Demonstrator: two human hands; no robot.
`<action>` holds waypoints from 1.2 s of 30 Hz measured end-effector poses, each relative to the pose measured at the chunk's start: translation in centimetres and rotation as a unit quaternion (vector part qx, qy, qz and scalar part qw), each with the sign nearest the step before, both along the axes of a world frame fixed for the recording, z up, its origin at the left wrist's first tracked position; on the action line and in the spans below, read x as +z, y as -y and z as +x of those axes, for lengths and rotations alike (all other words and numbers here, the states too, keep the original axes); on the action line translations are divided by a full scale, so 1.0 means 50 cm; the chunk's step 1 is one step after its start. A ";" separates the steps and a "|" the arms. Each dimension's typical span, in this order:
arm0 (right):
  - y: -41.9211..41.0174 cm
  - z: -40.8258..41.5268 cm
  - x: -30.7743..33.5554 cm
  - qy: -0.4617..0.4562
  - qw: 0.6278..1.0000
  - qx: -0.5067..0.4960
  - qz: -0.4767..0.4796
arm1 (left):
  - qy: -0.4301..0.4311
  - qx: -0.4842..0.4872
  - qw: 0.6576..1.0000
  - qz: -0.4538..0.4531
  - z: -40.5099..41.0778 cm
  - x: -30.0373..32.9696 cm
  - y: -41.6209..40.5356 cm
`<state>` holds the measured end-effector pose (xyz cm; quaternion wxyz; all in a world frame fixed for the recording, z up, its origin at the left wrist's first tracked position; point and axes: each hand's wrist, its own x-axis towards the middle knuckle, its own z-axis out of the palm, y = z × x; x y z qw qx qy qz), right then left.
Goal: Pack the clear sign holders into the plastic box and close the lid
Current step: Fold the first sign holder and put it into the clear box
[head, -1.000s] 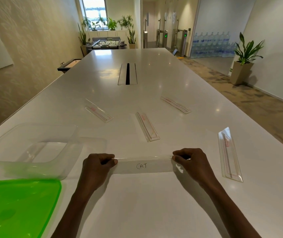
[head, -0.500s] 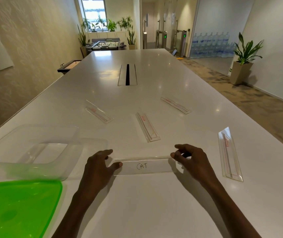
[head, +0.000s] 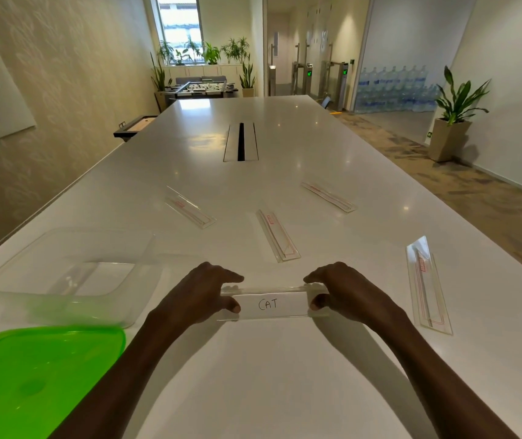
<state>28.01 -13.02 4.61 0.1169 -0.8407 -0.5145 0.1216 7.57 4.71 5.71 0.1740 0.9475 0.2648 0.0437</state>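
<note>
1. Left hand [head: 199, 296] grip: thumb and fingers clamp the left end of the CAT holder [head: 272, 304].
2. Right hand [head: 345, 293] grip: clamps the right end.
3. Box [head: 72, 274]: open, left on the bench [head: 285, 375].
4. Lid [head: 38, 375]: flat, in front of box.

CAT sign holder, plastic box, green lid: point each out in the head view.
CAT sign holder [head: 272, 304]: head view, on the white label.
Plastic box [head: 145, 280]: head view, on its near right wall.
Green lid [head: 38, 375]: head view, on its flat top.
</note>
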 end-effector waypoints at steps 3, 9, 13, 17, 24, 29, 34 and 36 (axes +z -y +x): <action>-0.003 0.001 -0.005 0.004 1.000 -0.002 -0.003 | -0.010 -0.013 1.000 -0.001 0.007 0.001 -0.007; -0.003 0.003 -0.007 0.006 1.000 0.010 0.021 | -0.031 -0.054 0.997 -0.036 0.006 -0.002 -0.015; -0.004 -0.002 -0.001 0.022 0.999 0.014 0.020 | -0.023 -0.072 0.997 -0.030 0.007 -0.001 -0.019; -0.002 -0.008 0.008 0.041 0.999 0.023 0.017 | -0.021 -0.083 0.996 -0.010 0.007 0.004 -0.025; 0.000 -0.032 0.116 0.060 0.998 0.035 0.013 | 0.005 -0.105 0.994 -0.010 -0.016 0.079 -0.049; -0.015 -0.072 0.211 0.082 0.994 0.057 0.035 | 0.030 -0.098 0.994 -0.022 -0.060 0.175 -0.080; -0.057 -0.133 0.289 0.087 0.989 0.096 0.076 | 0.050 -0.057 0.996 -0.050 -0.127 0.255 -0.138; -0.081 -0.161 0.310 0.090 0.986 0.108 0.091 | 0.051 -0.041 0.996 -0.054 -0.157 0.282 -0.162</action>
